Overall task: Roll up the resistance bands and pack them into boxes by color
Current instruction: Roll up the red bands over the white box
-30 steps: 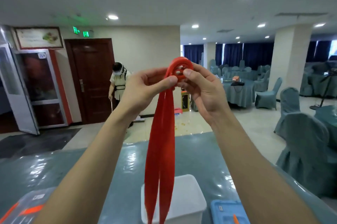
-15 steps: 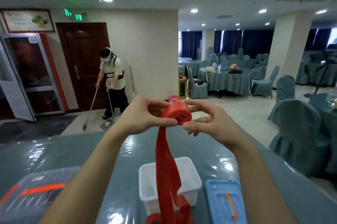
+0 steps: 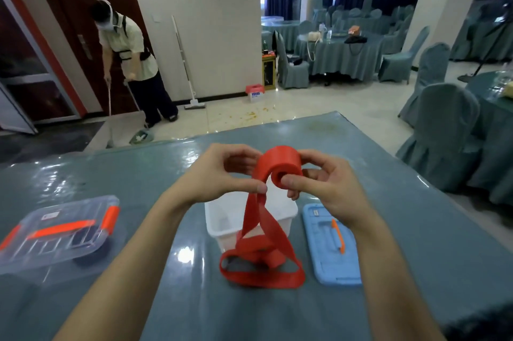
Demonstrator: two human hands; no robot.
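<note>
Head view: both hands are up over the table (image 3: 116,171), working one red band (image 3: 279,167).

- Right hand (image 3: 330,191) grips the rolled part, thumb on the roll's end face and fingers curled behind it.
- Left hand (image 3: 219,174) pinches the loose strands just below the roll.
- The unrolled tail hangs in front of the open white box (image 3: 219,220) and pools on the table at the box's near side.
- Blue lid (image 3: 324,252) with an orange handle lies flat just right of the white box. Its small label is unreadable.
- Clear box (image 3: 59,232), lidded with orange latches, sits far left. Its lid sticker is too small to read.
- Far floor: a red-topped floor box (image 3: 254,92) reads "1996".
- A person (image 3: 133,60) is mopping far left.
</note>
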